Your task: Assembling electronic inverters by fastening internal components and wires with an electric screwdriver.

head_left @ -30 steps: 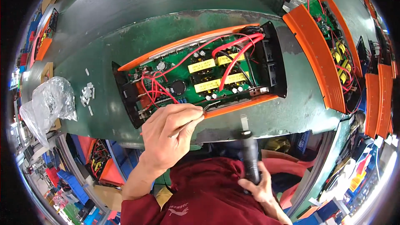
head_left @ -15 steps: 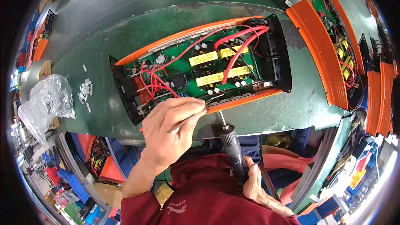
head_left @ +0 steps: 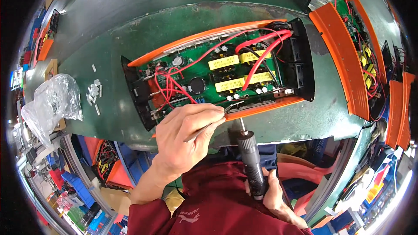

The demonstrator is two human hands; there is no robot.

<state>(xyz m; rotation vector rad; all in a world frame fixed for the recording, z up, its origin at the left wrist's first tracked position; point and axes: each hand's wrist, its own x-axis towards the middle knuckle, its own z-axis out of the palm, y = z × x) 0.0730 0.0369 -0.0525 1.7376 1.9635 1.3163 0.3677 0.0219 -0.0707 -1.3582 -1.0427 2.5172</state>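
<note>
An orange-sided electronic unit (head_left: pixel 278 103) lies open on the green bench, its black end plates at left and right. Inside show a green circuit board (head_left: pixel 174 79), yellow-wrapped transformers (head_left: pixel 222 62) and thick red wires (head_left: pixel 264 58). My left hand (head_left: pixel 185 137) pinches metal tweezers (head_left: pixel 195 135), whose bent tips reach inside the near orange wall. In my right hand (head_left: pixel 272 191) is a black electric screwdriver (head_left: pixel 251 161). Its bit points up at the outside of that same wall, close to the tweezer tips. Whatever lies at the tips is too small to make out.
Small white pieces (head_left: pixel 93 91) lie scattered left of the unit, beside a clear plastic bag (head_left: pixel 54 100). More orange-sided units (head_left: pixel 342 61) stand on the right, and another (head_left: pixel 45 48) at the far left. Under the bench edge are shelves with further units (head_left: pixel 115 169).
Unit, hands and bench all sit slightly farther right and lower in the picture. The tweezers and screwdriver keep their places at the near wall.
</note>
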